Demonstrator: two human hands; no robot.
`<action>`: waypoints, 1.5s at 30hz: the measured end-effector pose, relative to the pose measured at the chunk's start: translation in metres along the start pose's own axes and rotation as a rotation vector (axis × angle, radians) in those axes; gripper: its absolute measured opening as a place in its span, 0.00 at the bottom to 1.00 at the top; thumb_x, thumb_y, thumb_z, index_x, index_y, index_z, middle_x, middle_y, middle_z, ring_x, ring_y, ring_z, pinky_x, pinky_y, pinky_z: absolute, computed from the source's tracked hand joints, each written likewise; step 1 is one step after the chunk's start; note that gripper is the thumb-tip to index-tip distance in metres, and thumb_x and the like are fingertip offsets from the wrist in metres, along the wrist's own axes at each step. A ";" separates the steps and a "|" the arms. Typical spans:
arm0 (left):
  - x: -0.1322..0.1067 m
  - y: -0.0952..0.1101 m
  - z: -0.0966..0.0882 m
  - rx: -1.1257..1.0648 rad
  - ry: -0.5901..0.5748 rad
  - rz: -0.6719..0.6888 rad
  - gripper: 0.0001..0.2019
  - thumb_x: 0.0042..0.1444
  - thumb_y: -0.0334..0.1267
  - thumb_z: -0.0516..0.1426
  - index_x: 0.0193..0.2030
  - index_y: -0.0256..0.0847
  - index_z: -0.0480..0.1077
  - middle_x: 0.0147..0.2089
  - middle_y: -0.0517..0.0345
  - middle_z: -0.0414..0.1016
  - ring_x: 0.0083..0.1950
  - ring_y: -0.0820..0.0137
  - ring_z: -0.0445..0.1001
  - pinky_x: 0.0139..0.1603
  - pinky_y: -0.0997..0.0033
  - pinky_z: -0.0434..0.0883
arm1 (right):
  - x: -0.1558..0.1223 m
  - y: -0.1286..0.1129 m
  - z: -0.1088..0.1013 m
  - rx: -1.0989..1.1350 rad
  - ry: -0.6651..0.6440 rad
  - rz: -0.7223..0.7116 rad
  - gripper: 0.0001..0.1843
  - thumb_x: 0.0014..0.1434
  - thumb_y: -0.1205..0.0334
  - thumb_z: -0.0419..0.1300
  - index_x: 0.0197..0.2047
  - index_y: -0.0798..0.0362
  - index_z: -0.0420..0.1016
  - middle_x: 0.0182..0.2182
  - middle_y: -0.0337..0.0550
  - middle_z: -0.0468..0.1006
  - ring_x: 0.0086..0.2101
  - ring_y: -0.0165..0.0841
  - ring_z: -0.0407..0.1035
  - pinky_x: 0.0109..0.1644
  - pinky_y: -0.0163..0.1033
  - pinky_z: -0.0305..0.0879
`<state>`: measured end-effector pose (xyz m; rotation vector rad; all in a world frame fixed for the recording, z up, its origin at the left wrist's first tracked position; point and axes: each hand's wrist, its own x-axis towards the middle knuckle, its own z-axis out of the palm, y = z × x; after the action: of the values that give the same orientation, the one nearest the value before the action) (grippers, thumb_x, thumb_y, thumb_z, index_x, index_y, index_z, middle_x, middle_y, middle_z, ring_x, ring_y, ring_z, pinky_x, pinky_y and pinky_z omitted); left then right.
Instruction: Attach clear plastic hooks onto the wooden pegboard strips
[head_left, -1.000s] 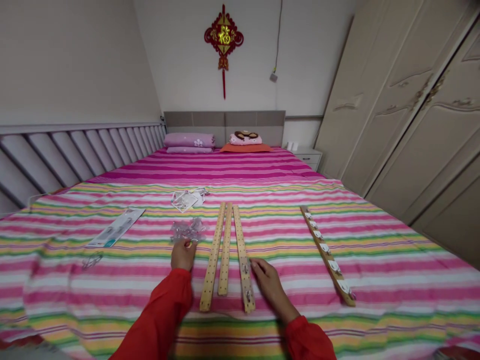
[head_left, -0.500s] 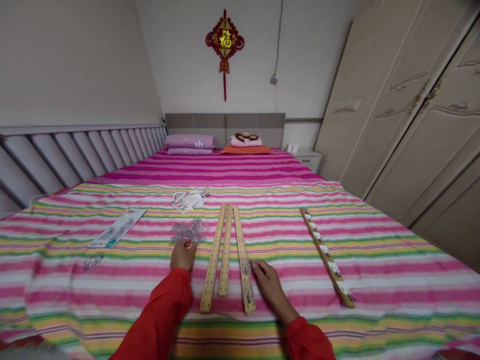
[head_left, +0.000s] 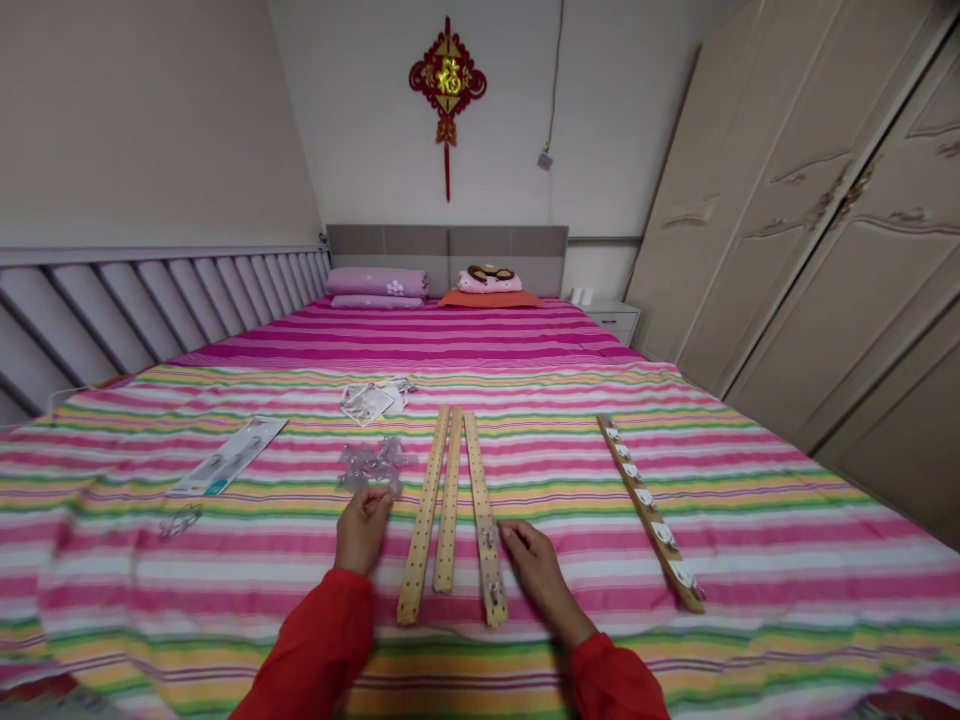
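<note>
Grey headboard (head_left: 442, 248) against a pale wall (head_left: 510, 120), cream wardrobe (head_left: 795, 220) at right, white nightstand (head_left: 616, 321) between.

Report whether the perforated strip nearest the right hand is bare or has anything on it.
Partly covered: small shiny pieces sit on the strip at its near end; farther along it is bare. Cannot tell whether they're fastened.
</note>
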<state>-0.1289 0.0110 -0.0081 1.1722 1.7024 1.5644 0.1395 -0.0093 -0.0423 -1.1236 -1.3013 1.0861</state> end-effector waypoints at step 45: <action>-0.051 0.056 0.080 -0.050 -0.464 0.061 0.17 0.43 0.47 0.61 0.36 0.36 0.75 0.34 0.52 0.79 0.37 0.66 0.76 0.40 0.68 0.72 | 0.039 -0.050 0.001 0.354 -0.113 0.181 0.12 0.39 0.59 0.69 0.30 0.55 0.79 0.18 0.36 0.75 0.19 0.26 0.64 0.21 0.30 0.58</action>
<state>-0.0237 0.0033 0.0238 1.4380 1.3262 1.2347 0.1371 0.0222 0.0129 -0.9348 -1.0523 1.4675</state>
